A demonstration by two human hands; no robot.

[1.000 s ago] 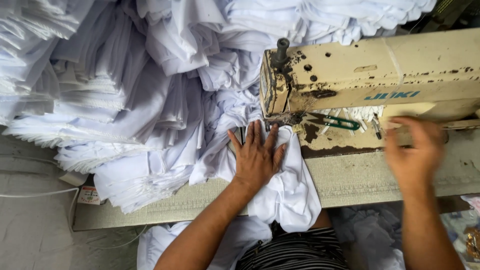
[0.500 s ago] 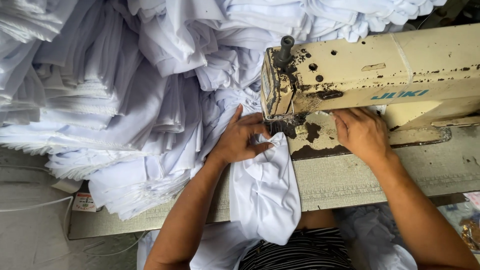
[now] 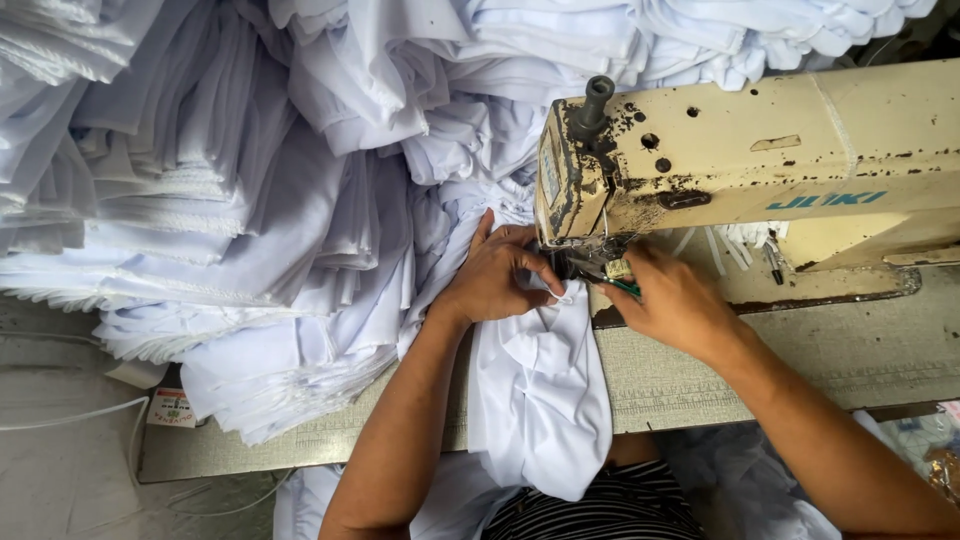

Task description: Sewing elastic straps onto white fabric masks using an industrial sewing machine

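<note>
We pin white cloth (image 3: pixel 540 380) at needle, frame centre: left hand (image 3: pixel 497 275) pinching fabric, right hand (image 3: pixel 672 300) gripping green snips (image 3: pixel 622 283). Thread-trimming step, likely; needs steady cloth.

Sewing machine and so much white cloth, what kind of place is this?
Probably a garment sewing workshop. A worn cream sewing machine stands on a work table, big stacks of folded white fabric pile beside it, and the left hand and right hand work a white garment at the needle.
</note>
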